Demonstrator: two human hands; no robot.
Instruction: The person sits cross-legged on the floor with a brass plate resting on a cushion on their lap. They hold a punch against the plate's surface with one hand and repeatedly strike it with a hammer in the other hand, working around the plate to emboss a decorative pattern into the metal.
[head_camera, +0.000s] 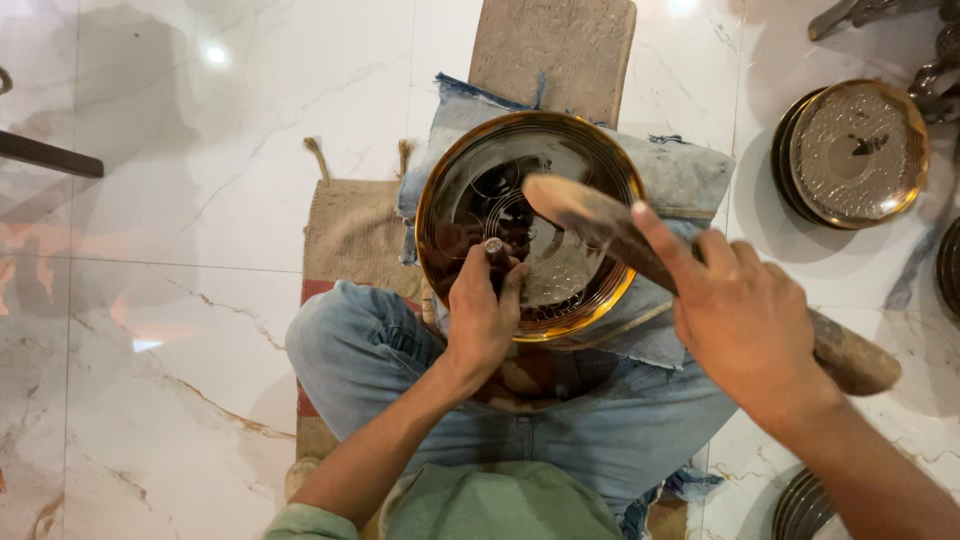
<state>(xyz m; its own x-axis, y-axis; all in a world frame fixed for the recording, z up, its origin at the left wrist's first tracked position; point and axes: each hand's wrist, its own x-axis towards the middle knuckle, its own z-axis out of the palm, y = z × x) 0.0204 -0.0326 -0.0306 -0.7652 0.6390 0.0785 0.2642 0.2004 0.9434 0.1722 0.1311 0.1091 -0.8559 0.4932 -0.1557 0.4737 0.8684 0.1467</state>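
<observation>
Two hands are working over a shiny brass plate (530, 225) propped on the person's lap, rim tilted up toward the camera. The left hand (482, 315) is clamping a short punch (494, 252), upright, tip hidden against the plate's inside. The right hand (745, 315) is gripping a wooden mallet (600, 222), its long axis running from upper left down to lower right, handle end partly covered by the palm. Folded denim (680, 170) is cushioning the plate. A burlap mat (350, 230) is lying on the white marble floor (200, 150). Stacked plates (855, 150) are sitting far right, partly cut off.
</observation>
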